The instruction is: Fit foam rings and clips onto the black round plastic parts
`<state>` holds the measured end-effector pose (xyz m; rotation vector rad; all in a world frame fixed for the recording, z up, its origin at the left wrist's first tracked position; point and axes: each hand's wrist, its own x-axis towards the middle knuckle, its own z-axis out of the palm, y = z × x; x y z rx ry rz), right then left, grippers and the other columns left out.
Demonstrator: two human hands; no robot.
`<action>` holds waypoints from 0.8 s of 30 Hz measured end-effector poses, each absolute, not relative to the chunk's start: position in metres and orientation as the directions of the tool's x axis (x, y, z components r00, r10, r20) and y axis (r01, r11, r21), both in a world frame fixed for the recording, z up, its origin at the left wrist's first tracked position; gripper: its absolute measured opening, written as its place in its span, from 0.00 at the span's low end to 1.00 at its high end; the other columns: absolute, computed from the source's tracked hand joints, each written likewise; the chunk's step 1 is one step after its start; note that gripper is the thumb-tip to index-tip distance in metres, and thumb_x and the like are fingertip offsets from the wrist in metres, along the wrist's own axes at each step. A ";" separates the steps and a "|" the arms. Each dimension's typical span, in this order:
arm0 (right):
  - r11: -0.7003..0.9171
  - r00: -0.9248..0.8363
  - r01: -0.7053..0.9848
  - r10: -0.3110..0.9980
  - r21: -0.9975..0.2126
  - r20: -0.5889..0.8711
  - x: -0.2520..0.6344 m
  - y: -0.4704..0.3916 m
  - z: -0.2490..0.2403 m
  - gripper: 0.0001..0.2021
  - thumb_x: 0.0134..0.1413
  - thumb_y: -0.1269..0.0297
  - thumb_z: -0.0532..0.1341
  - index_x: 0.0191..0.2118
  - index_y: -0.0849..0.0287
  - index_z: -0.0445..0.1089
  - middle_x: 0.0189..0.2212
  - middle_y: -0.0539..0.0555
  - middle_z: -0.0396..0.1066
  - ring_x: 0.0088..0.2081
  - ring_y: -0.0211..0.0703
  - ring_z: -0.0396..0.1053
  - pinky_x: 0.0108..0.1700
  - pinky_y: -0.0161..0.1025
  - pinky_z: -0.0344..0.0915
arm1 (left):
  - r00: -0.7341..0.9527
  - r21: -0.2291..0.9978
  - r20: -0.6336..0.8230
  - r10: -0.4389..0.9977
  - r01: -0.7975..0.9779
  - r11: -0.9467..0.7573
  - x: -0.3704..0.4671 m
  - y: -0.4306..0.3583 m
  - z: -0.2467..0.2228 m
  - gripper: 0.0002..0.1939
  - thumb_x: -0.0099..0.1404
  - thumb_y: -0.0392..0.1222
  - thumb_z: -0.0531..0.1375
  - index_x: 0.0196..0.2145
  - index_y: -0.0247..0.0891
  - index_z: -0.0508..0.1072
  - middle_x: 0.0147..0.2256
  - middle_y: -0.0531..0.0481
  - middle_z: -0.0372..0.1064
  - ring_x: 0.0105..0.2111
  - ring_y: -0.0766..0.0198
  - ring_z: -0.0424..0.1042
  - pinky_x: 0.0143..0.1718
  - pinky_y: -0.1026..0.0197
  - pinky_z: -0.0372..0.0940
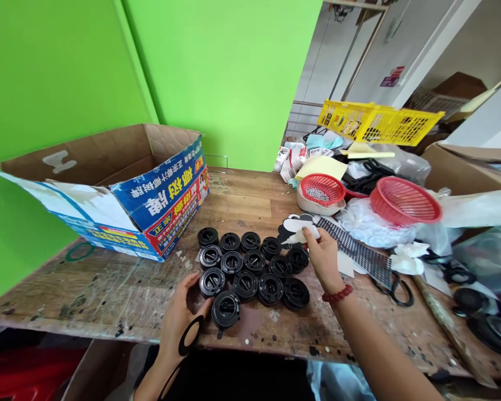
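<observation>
Nearest me, my left hand [183,317] has its grip spread beside the clustered black round cases [245,285]; I can't tell if it touches them. A black ring [181,344] rests against that hand. My right hand [323,253] pinches a white pointed bottle [300,236] at the cases' far right. Farther along the counter [242,195] are an open blue box [162,195], left, and red baskets [404,201], right.

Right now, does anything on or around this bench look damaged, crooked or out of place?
The blue printed carton looks damaged: its surface paper is torn at the left. The yellow crate looks tilted above a loose heap. One black round part sits in front of the others, outside their rows.
</observation>
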<state>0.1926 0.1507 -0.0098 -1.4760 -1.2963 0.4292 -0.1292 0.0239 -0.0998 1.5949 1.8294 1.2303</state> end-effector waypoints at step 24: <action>0.254 0.172 0.723 0.835 -0.642 0.523 0.164 0.181 -0.006 0.21 0.54 0.43 0.55 0.22 0.52 0.53 0.17 0.46 0.57 0.21 0.39 0.53 0.26 0.37 0.50 | -0.245 0.790 0.243 0.939 0.611 -0.045 -0.128 0.022 -0.093 0.28 0.59 0.49 0.62 0.56 0.41 0.65 0.51 0.42 0.73 0.51 0.50 0.73 0.55 0.45 0.67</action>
